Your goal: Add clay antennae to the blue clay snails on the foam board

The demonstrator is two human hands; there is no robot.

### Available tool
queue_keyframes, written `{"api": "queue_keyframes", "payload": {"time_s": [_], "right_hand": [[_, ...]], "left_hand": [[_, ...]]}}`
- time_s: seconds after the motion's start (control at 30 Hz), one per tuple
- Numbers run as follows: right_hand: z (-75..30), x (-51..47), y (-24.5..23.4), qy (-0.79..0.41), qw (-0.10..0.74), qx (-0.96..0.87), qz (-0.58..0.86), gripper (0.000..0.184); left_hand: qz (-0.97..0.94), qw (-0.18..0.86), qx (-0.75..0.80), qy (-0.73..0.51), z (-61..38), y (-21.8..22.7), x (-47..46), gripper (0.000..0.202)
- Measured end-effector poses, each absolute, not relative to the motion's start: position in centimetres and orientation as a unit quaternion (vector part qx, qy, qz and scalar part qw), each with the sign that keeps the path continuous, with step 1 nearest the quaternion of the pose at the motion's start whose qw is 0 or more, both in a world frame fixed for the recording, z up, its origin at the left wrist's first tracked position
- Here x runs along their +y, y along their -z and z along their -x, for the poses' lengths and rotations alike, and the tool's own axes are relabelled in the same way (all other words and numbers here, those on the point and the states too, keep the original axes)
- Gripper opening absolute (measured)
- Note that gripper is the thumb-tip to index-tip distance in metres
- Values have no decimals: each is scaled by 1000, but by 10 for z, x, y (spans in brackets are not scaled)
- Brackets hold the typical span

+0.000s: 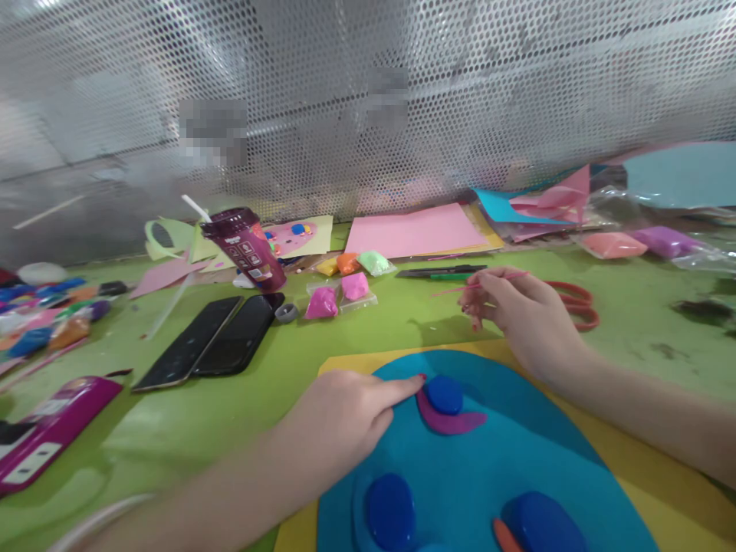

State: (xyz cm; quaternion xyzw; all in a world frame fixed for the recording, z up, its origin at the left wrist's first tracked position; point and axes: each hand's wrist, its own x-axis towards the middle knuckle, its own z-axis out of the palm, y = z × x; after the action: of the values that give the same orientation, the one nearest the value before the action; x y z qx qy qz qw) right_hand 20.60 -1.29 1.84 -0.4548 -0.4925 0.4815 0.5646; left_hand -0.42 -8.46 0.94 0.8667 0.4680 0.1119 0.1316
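My left hand (356, 402) reaches over a blue paper shape (483, 468), its index finger stretched out and the others partly curled. The fingertip touches the upper left end of a magenta clay crescent (451, 422), which curves around a round blue clay piece (445, 395). Above the paper's upper edge, my right hand (520, 314) pinches a thin pink stick (454, 290). More blue clay rounds, a left one (391, 511) and a right one (543, 523), sit lower on the shape. An orange clay piece (506, 534) lies against the right round.
Yellow paper (649, 491) lies under the blue shape. Orange-handled scissors (583, 307) rest behind my right hand. Bagged clay (322, 303), phones (238, 337), a tilted purple cup (247, 249) and a magenta device (63, 425) stand around. A perforated metal screen (345, 100) closes the back.
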Motion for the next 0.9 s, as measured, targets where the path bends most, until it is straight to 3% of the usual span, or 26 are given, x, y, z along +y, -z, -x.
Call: {"api": "queue_keyframes", "payload": {"time_s": [0.2,0.33,0.6,0.9], "right_hand": [[-213,-10,-19,-382,468,-621,499,23],[-213,-9,-14,-371,477,-625,494,22],[-214,0,-15,-473,504,-508,514,19],[-213,-2,-16,-491,494,-510,505,21]], "left_hand": [[-794,237,547,-116,6,-19,-81,55],[-794,249,541,-125,1,-23,-70,50],[-863,59,498,-61,-32,-17,-30,48],[-879,19,474,-38,-24,-7,-38,44]]}}
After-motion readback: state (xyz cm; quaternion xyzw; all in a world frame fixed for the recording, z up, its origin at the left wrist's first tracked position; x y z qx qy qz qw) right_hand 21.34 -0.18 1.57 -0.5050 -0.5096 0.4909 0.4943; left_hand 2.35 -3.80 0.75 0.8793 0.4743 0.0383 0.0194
